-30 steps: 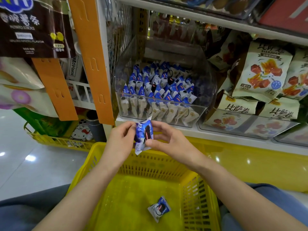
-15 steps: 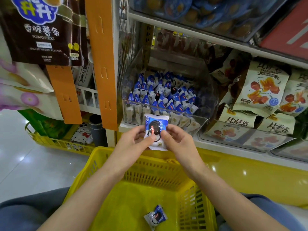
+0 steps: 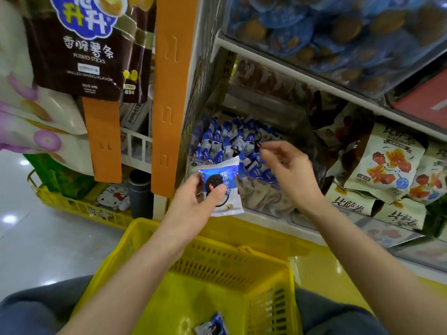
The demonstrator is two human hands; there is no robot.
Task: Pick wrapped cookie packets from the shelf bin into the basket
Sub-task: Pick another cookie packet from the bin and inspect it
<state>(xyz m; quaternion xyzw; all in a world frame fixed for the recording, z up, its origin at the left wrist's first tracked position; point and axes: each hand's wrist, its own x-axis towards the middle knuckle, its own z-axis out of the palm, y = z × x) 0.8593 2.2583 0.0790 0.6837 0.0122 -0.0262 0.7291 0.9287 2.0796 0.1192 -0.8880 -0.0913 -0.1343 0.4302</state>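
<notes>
Fingers (image 3: 193, 187) of the left hand are working just above the yellow basket (image 3: 217, 252), which is sitting nearest, seemingly on the person's lap, with one cookie packet (image 3: 212, 327) already lying on its floor; the left hand (image 3: 193, 209) is hovering over the basket's far rim, thumb and fingers clamping a second, held packet (image 3: 227, 204) flat and face-up; to finish this step well, that hand is needing to come over the basket's open middle and let go low, so the light wrapper is not catching on the rim; the right hand (image 3: 292, 175) is hanging beyond, over the clear shelf bin (image 3: 266, 204), its fingers loosely curled, tips close together, gripping nothing that I can make out; for the next pick it is probably wanting a pinch on one crimped end, lifting over the bin's front wall rather than dragging neighbours out; blue packets (image 3: 225, 141) are filling the bin behind; an orange strip (image 3: 167, 93) is hanging just left of the bin, snack bags (image 3: 387, 165) are crowding its right, and an upper shelf (image 3: 290, 74) is overhanging, narrowing the reach.
</notes>
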